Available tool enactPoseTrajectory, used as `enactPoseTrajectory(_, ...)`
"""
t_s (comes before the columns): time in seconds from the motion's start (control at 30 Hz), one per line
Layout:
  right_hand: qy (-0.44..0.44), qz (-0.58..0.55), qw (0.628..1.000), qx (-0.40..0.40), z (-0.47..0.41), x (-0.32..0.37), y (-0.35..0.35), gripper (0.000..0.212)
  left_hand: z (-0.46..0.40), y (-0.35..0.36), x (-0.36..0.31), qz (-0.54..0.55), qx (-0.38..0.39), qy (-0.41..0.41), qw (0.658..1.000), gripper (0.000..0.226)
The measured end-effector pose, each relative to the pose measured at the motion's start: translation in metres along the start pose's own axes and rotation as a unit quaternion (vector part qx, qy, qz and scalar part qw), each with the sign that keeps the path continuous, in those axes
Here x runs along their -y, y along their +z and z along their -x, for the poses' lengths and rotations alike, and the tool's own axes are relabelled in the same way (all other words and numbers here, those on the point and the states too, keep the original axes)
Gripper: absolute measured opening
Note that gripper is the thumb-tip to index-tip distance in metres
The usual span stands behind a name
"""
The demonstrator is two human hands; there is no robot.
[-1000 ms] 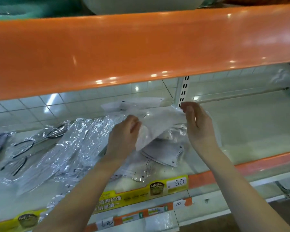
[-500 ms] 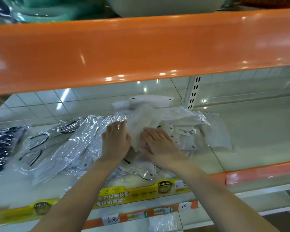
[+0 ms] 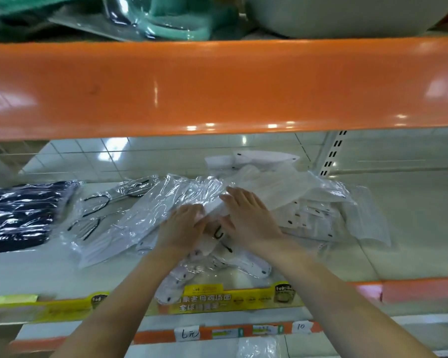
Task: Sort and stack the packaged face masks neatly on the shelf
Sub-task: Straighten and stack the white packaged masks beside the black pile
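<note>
Clear plastic wrappers glint over the heap of packaged face masks [image 3: 282, 200], which lies on the pale shelf [image 3: 411, 228] under the orange beam [image 3: 217, 86], spread from the middle toward the right upright. Both hands rest on top of the heap, close together. The left hand [image 3: 184, 226] lies palm down on a shiny pack, fingers straight and near flat, gripping nothing. The right hand [image 3: 248, 215] lies beside it, fingers spread and stretched forward across a white pack, pressing it down, also gripping nothing.

1 second ago the hands were apart and raised, each pinching an end of a white pack above the pile; now that pack is down on the heap and both palms lie over it. Half a second ago the hands were already low and meeting; since then the right hand has slid further forward and flattened.

Left of the heap lies a clear pack with black loops [image 3: 98, 215], and beyond it a dark blue packaged stack [image 3: 21, 215] at the left edge. 1 white pack [image 3: 171, 288] hangs over the front lip above the yellow label strip [image 3: 217, 301]. Handwritten price tags [image 3: 189, 333] sit on the rail below.
</note>
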State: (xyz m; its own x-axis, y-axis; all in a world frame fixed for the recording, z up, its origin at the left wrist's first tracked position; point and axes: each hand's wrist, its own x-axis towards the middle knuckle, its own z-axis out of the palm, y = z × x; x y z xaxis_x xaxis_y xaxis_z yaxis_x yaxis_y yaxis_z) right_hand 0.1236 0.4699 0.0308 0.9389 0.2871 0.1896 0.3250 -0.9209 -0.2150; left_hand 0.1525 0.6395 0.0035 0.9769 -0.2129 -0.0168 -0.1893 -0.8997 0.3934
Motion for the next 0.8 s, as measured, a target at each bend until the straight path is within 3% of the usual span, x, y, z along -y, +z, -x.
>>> enactPoseTrajectory(0.13,-0.021,0.015,0.996,0.089,-0.014,0.019,0.018,0.061,0.0,-0.017,0.02,0.137,0.03,0.099,0.985,0.036)
enactPoseTrajectory(0.2,-0.01,0.034,0.99,0.135,-0.017,0.02,0.025,0.067,0.003,-0.028,0.037,0.181,0.051,0.097,0.977,0.049)
enactPoseTrajectory(0.27,0.004,0.062,0.985,0.163,-0.02,0.019,0.031,0.077,0.003,-0.037,0.053,0.2,0.02,0.084,0.976,0.064)
enactPoseTrajectory(0.37,0.035,0.08,0.985,0.148,-0.023,0.016,0.033,0.075,-0.005,-0.04,0.081,0.085,-0.043,0.054,0.994,0.087)
enactPoseTrajectory(0.5,0.105,0.105,0.983,0.111,-0.026,0.005,0.029,0.066,-0.005,-0.034,0.099,-0.047,0.077,0.002,0.996,0.106)
enactPoseTrajectory(0.67,0.173,0.121,0.974,0.081,-0.031,-0.021,0.019,0.059,-0.003,-0.039,0.094,-0.059,0.148,0.018,0.987,0.129)
enactPoseTrajectory(0.8,0.193,0.106,0.972,0.078,-0.03,-0.029,0.008,0.051,0.004,-0.033,0.077,-0.078,0.186,0.086,0.976,0.114)
